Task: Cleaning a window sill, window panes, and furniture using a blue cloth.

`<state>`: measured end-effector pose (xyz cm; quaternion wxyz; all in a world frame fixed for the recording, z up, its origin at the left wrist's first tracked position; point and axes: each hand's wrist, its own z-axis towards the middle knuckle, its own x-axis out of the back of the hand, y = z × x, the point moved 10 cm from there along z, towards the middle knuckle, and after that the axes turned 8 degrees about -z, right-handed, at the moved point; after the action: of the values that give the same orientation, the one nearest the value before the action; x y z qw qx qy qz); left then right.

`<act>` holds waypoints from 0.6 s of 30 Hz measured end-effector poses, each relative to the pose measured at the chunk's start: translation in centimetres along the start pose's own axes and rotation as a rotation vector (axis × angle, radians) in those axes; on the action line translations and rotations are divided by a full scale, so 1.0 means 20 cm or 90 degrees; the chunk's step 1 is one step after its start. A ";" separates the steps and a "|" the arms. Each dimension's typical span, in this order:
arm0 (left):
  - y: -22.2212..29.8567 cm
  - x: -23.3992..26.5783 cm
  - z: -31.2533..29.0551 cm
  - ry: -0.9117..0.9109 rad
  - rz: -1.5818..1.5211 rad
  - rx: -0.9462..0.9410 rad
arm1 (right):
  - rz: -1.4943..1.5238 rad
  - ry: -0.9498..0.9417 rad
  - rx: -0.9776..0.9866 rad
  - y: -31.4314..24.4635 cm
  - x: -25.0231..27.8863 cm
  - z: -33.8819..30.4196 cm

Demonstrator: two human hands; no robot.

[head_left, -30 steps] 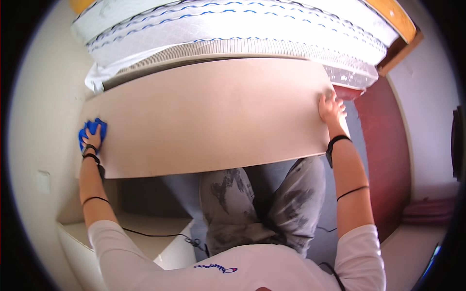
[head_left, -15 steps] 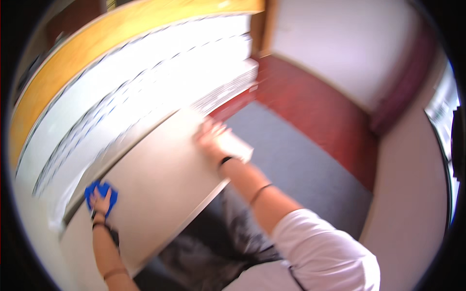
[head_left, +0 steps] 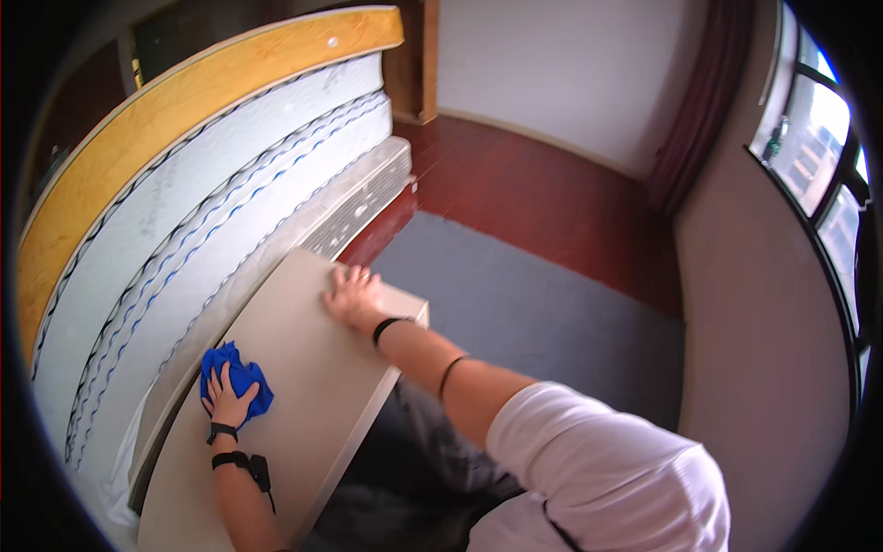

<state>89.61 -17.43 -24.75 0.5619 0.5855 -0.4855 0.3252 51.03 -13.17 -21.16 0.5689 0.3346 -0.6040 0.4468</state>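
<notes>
My left hand [head_left: 230, 402] presses a bunched blue cloth [head_left: 250, 375] onto a long beige tabletop [head_left: 303, 368], its fingers bent and spread over the folds. The cloth lies by the tabletop's back edge, and its underside is hidden. Farther along, close to the right end of the same top, my right hand [head_left: 354, 296] rests flat with its fingers somewhat apart and nothing in it. Black bands circle both wrists, and a small dark device is strapped to the left forearm.
Several large mattresses [head_left: 230, 147], white with one yellow-orange, stand on edge behind the tabletop. A grey mat [head_left: 543, 322] covers part of the dark red floor [head_left: 552, 202] to the right. A dark red curtain [head_left: 704, 101] hangs beside a window [head_left: 814, 120] in the right wall.
The view has shifted and is less blurred. My left hand and the cloth have slid along the tabletop toward my right hand. The right hand stays near the right end.
</notes>
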 end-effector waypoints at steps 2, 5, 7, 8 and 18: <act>-0.49 0.15 -0.14 0.046 -0.007 0.118 | -0.009 -0.025 0.018 -0.08 -0.04 -0.01; -1.11 0.38 -0.38 0.119 -0.001 0.223 | -0.013 -0.018 -0.016 -0.01 -0.06 0.02; -1.55 0.47 -0.60 0.153 -0.004 0.338 | -0.023 -0.024 -0.030 0.04 -0.07 0.04; -1.79 0.52 -0.74 0.167 -0.004 0.406 | -0.033 -0.031 -0.030 0.03 -0.08 0.04; -3.08 0.93 -1.93 0.168 0.366 0.325 | -0.482 0.286 0.274 -0.17 -0.41 0.18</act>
<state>159.39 9.98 -22.62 0.3419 0.4997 -0.4571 0.6515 53.78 -18.54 -28.49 0.7255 0.5363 -0.1957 0.3844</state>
